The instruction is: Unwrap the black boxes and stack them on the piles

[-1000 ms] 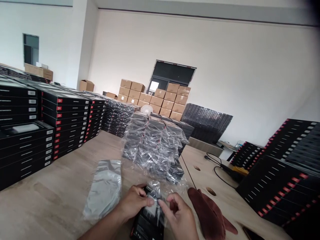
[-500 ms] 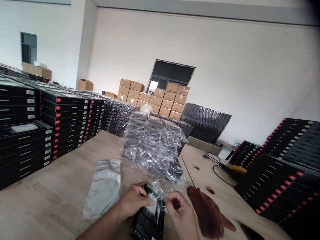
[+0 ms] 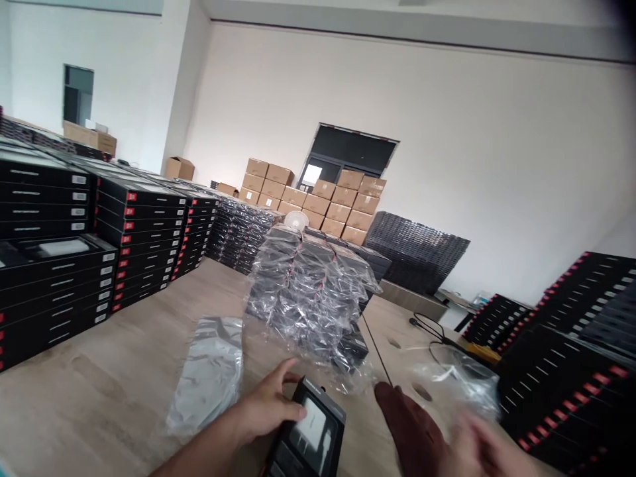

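Note:
My left hand (image 3: 268, 405) rests on the near end of a bare black box (image 3: 311, 430) with a white picture on its lid, holding it on the wooden table (image 3: 114, 377). Off to the right, my right hand (image 3: 479, 445) is motion-blurred. A crumpled clear plastic bag (image 3: 460, 383) trails just above it, apparently held in its fingers. Between the two hands lies a dark brown cloth (image 3: 410, 430).
A heap of bag-wrapped black boxes (image 3: 311, 295) stands just beyond the hands, with flat clear bags (image 3: 209, 371) to its left. Tall stacks of black boxes line the left (image 3: 54, 271) and right (image 3: 571, 377). A black cable (image 3: 432, 331) and cardboard cartons (image 3: 318, 199) lie farther back.
The clear bag has come off the black box. My right hand swung away to the right with it, while my left hand stayed on the box.

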`<state>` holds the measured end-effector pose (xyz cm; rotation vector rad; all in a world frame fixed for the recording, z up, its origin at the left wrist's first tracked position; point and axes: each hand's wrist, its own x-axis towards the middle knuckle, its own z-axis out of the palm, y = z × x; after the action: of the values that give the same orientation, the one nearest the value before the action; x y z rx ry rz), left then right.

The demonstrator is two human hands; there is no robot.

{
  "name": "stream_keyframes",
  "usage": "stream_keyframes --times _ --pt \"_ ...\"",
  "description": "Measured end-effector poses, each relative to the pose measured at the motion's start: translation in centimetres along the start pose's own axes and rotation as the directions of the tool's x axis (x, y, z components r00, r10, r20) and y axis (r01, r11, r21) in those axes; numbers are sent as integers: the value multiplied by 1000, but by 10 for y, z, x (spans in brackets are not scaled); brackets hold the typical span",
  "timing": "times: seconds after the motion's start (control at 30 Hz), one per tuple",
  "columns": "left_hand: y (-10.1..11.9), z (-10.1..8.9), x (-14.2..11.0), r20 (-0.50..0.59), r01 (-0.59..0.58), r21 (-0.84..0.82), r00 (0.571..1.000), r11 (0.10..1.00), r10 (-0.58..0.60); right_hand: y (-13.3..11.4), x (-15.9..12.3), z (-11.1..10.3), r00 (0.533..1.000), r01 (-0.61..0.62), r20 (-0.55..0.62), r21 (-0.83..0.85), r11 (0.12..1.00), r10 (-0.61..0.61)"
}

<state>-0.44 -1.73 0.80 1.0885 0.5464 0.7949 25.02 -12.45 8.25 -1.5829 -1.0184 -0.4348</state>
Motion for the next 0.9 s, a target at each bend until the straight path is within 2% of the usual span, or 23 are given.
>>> stream_keyframes --times 0.07,0.1,0.17,0.23,0.33,0.4,0.5,0.57,0.67,0.77,0.9 --pt "4 -4 -4 24 90 -68 996 994 -88 1 -10 19 979 100 179 -18 995 -95" --pt "5 -6 -5 57 139 -82 989 987 -135 1 -17 30 951 129 285 -1 992 -123" --pt "7 -9 -8 138 195 -92 974 977 -181 -1 -29 50 872 139 468 50 989 -146" --pt "7 -9 -8 197 207 -90 962 974 -187 -2 -37 61 794 121 589 88 989 -149" --pt "6 -7 -9 164 219 -83 965 972 -204 -4 -44 64 726 80 671 133 988 -149" --pt "7 -5 -9 127 216 -105 971 971 -203 -6 -47 63 665 59 730 160 985 -158" --pt "9 -3 -11 153 220 -131 968 967 -200 -12 -54 66 601 50 781 176 983 -170" --pt "7 -3 -10 180 238 -127 960 963 -213 -16 -59 68 590 58 785 193 980 -189" --pt "-1 -6 -6 170 236 -93 961 967 -218 -16 -62 71 600 59 771 220 974 -210" --pt "-8 -8 -2 137 210 -63 970 976 -200 -11 -61 70 649 33 734 237 971 -201" --pt "-4 -9 -3 104 166 -6 981 986 -165 -8 -55 66 733 36 652 248 968 -194"
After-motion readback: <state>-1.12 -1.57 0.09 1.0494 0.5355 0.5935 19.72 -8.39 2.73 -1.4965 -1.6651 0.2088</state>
